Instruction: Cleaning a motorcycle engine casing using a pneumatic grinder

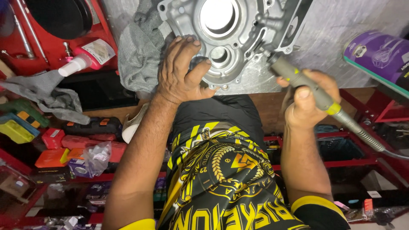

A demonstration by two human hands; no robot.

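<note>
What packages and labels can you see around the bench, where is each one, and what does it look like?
Red squeeze bottle: upper left, lying on its side, white nozzle, white label.
Purple package: far right on the bench, rounded, green edge.
Red and orange boxes: lower left shelf, small and rectangular.
Clear plastic bag: lower left, crumpled, beside the boxes.
Yellow and green case: left edge, flat.
No screens or signs.

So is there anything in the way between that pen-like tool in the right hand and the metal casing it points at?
Nothing visible. The grey rotary handpiece, held in the right hand, has its tip right at the edge of the metal engine casing. The left hand rests on the casing's other side, clear of the tip. The grey rag lies further left.
</note>
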